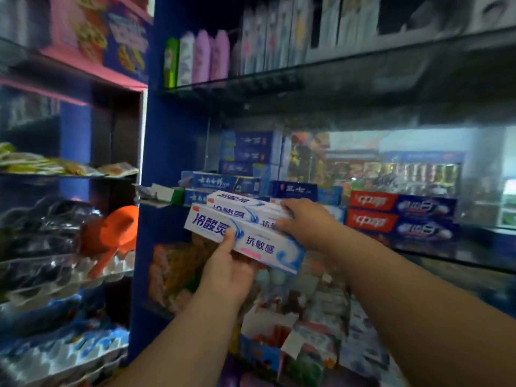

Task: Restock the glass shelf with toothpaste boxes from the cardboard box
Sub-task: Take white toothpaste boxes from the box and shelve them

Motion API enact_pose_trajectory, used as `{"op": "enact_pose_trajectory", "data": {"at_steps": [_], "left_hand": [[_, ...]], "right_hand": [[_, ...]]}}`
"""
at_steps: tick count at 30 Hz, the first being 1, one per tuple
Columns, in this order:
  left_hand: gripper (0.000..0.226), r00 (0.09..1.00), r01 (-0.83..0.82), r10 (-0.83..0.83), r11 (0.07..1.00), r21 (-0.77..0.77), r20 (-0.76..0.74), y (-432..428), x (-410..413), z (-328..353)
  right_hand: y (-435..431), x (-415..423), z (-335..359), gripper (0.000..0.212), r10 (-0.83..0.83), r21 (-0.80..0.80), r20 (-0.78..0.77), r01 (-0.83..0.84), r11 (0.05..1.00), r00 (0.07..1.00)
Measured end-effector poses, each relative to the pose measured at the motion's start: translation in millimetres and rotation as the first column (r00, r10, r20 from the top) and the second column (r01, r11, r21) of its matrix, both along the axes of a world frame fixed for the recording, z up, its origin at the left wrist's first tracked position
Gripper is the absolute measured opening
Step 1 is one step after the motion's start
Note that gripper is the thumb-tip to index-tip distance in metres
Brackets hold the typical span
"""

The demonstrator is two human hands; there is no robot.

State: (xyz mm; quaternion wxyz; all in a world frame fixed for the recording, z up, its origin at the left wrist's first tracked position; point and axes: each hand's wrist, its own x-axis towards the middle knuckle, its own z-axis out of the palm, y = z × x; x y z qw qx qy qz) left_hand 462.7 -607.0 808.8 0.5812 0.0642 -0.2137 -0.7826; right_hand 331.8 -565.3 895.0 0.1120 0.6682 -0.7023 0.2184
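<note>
The person's left hand (226, 277) and right hand (304, 222) are bare. The left forearm (195, 331) and the right forearm (405, 297) are bare too, along all the length that is seen. The forearms look full and rounded, the fingers (229, 238) rather short. Finer details are lost in blur.

The light is dim and bluish, nearly black at the top and far left, and the brightest area is a pale reflection in the back panel (405, 163) at the far right. Blur smears the bottles (206, 60) above; only the white toothpaste boxes (251, 238) in the middle are readable. The wide lens bends the glass shelf (460, 251) near the right edge.
</note>
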Motion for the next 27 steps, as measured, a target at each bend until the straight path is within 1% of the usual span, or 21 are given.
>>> {"op": "enact_pose_trajectory", "data": {"at_steps": [3, 7, 10, 13, 16, 19, 23, 27], "left_hand": [[0.011, 1.000, 0.017, -0.017, 1.000, -0.008, 0.021, -7, -25, 24], [0.009, 0.999, 0.037, -0.038, 0.999, 0.020, 0.018, -20, -46, 41], [0.010, 0.998, 0.033, -0.034, 0.999, 0.031, 0.046, -31, -55, 42], [0.010, 0.997, 0.015, -0.018, 0.999, 0.045, 0.079, -45, -63, 39], [0.014, 0.996, -0.005, -0.001, 0.998, 0.064, 0.094, -56, -72, 35], [0.011, 0.993, -0.016, 0.008, 0.998, 0.063, 0.114, -62, -80, 34], [0.012, 0.994, -0.028, 0.021, 0.998, 0.064, 0.106, -66, -87, 35], [0.020, 0.996, -0.019, 0.014, 0.998, 0.056, 0.085, -71, -89, 39]], "right_hand": [[2, -31, 28, 0.055, -0.062, -0.065, -0.038, 0.059, 0.996, 0.997], [-7, -64, 42, 0.048, -0.149, -0.035, -0.036, 0.148, 0.988, 0.988], [-25, -85, 35, 0.048, -0.182, 0.007, -0.017, 0.182, 0.983, 0.983], [-50, -101, 24, 0.044, -0.205, 0.048, -0.040, 0.207, 0.977, 0.978], [-75, -113, 14, 0.044, -0.234, 0.065, -0.050, 0.237, 0.969, 0.971], [-93, -120, 8, 0.047, -0.276, 0.066, -0.027, 0.277, 0.958, 0.961], [-101, -127, 8, 0.046, -0.345, 0.075, -0.126, 0.356, 0.932, 0.930], [-102, -130, 5, 0.051, -0.352, 0.081, -0.130, 0.364, 0.928, 0.927]]}}
